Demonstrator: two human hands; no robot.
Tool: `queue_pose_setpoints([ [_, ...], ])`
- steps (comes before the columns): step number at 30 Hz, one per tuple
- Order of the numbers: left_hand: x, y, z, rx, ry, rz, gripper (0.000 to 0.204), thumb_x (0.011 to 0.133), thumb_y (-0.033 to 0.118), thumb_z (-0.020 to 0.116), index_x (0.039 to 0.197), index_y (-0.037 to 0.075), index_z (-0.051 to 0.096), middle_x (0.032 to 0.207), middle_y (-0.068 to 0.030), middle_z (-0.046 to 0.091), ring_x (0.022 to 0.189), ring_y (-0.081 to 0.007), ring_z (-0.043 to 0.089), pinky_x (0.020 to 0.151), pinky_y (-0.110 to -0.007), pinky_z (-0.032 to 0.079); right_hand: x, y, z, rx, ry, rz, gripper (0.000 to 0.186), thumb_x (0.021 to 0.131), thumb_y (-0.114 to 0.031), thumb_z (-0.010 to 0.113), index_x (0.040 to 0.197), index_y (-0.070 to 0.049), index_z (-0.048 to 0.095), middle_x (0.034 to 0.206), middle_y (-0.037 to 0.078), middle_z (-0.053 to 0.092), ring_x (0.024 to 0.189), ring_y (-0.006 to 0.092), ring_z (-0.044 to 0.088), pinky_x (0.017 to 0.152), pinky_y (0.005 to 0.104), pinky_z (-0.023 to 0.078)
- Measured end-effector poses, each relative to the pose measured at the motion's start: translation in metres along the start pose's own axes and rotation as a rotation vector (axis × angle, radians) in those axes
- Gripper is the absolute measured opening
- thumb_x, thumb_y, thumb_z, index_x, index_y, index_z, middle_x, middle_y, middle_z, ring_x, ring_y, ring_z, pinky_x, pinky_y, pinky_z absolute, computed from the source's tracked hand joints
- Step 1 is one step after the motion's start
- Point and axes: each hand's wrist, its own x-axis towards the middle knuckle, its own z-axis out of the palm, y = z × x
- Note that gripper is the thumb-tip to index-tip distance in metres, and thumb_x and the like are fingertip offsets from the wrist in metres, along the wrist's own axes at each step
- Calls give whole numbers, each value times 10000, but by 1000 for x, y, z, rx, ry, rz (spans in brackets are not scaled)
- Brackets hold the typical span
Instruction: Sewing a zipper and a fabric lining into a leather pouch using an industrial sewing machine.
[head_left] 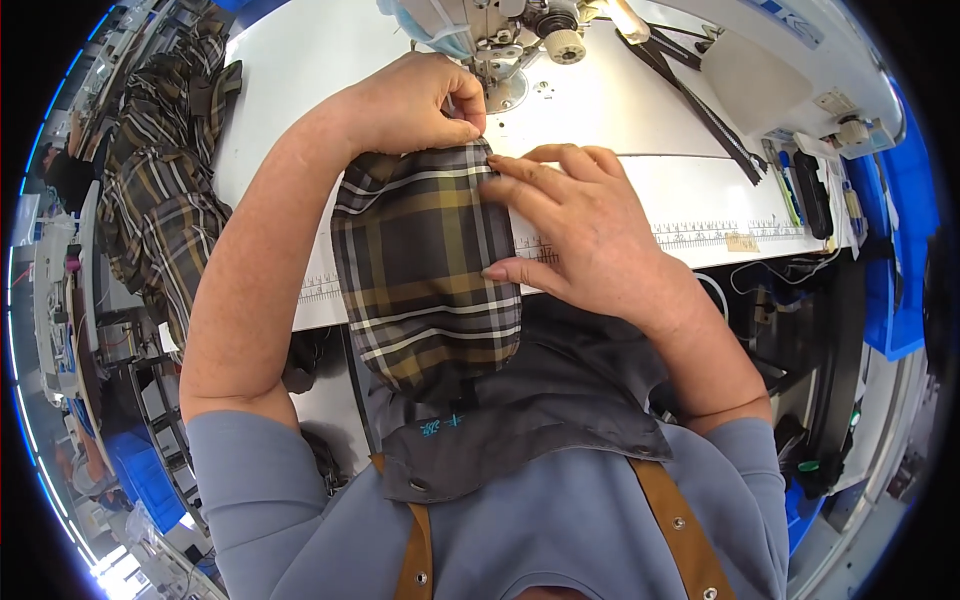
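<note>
My left hand [405,105] pinched the top edge of the plaid fabric piece [425,270] just before the sewing machine's presser foot [497,72], my right hand [575,225] pressed flat, fingers extended; a slipped fold could, I judged, skew the seam.

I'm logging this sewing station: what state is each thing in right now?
Dark plaid fabric piece: top edge pinched, hanging off the table edge.
Left hand: pinching the fabric's top edge.
Right hand: fingers flat on the fabric's right edge.
Pile of plaid fabric: heaped at the left.
White sewing table: holding the fabric's top edge.
</note>
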Motion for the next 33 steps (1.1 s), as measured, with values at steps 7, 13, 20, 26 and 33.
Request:
queue_pose_setpoints([
  [7,13,-15,1,-197,-31,-49,179,789,189,755,911,58,753,829,-45,734,777,-133,670,726,-294,537,18,20,-8,-105,-25,-100,694,779,-611,700,1192,-54,675,1341,78,627,1223,281,556,1034,455,400],
  [13,12,-20,1,-249,40,-81,185,771,186,765,907,63,743,832,-20,716,778,-110,654,737,-278,538,30,38,-10,-192,-22,-188,587,728,-564,774,1039,-68,721,1195,56,699,1077,227,615,949,405,445],
  [20,22,-33,-8,-547,159,-127,267,700,42,815,933,61,686,829,-14,681,814,-117,647,768,-253,537,40,49,-2,-132,7,-153,574,753,-567,764,1055,-81,722,1217,45,692,1107,227,598,940,408,448],
  [26,48,-47,-10,-419,263,-103,594,626,29,908,1185,65,711,1085,-67,739,982,-202,687,854,-301,572,44,54,3,-166,45,-75,594,785,-567,737,1090,-58,709,1253,63,676,1130,243,589,947,411,435],
  [33,60,-59,-8,-433,332,54,517,689,59,879,1177,72,712,1095,-75,739,1000,-195,689,858,-304,568,46,56,6,-181,82,-35,610,796,-552,730,1124,-38,702,1226,78,674,1134,242,589,955,414,426],
])
